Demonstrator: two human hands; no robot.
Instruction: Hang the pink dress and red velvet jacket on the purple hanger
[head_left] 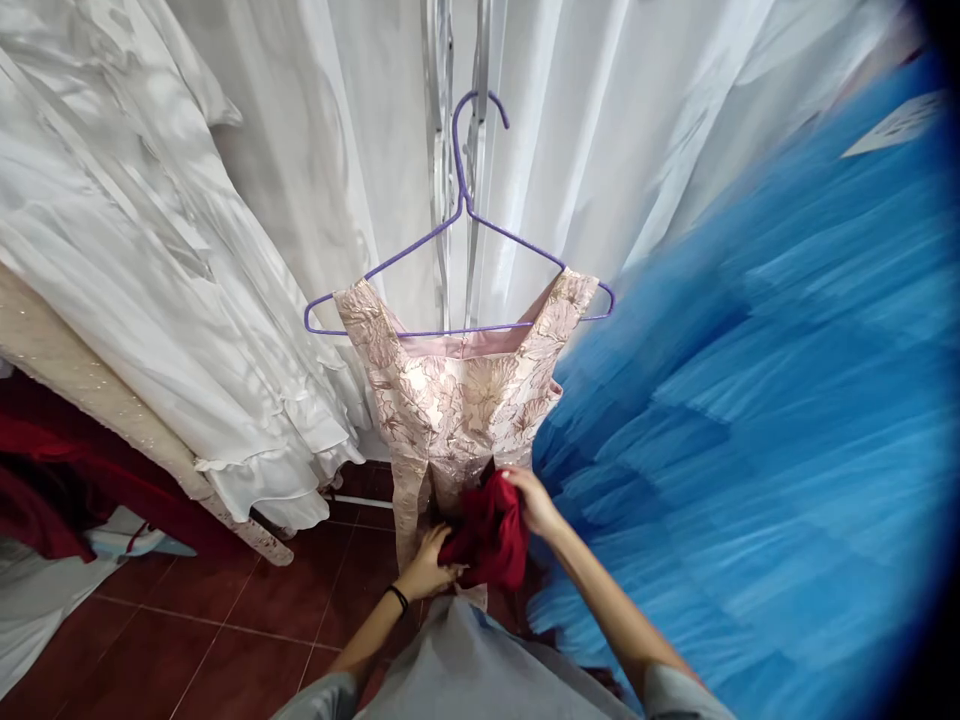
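Observation:
A pale pink dress (461, 400) with a raised floral pattern hangs in front of me by its wide straps from a purple hanger (517, 238). Before its skirt is a bunched dark red cloth (495, 530). My right hand (534, 503) grips the upper right of the red cloth, thumb and fingers closed on it. At the lower left edge of the same cloth, my left hand (429, 566), with a black band at the wrist, has its fingers closed around a fold; some fingertips are hidden by the cloth.
The hanger hooks on a metal rack upright (481, 60). White garments (247, 330) hang on the left, with a beige sparkly one (97, 390) and dark red fabric (45, 430) beyond. A big blue ruffled tulle dress (750, 430) fills the right. Red-brown tiles (255, 600) cover the floor.

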